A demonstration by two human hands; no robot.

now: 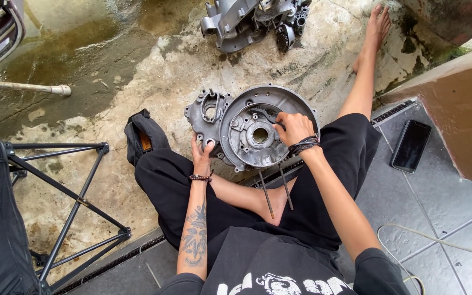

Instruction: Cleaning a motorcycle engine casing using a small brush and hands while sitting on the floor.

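Down on the wet concrete floor (137,71) the person sits with a grey engine casing (249,128) propped on their lap, a second casing (249,22) lying well beyond it; a black stand (69,210) is at left and a phone (411,145) on the tiles at right. Left hand (201,155) grips the casing's lower left edge; right hand (292,128) curls closed at its round recess, on what I cannot tell; two thin rods (277,191) hang below.

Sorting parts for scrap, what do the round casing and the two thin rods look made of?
Casing: probably cast aluminium, dull grey, matte, grimy, with ribs and bolt holes. Rods: likely steel, dark, thin and straight.
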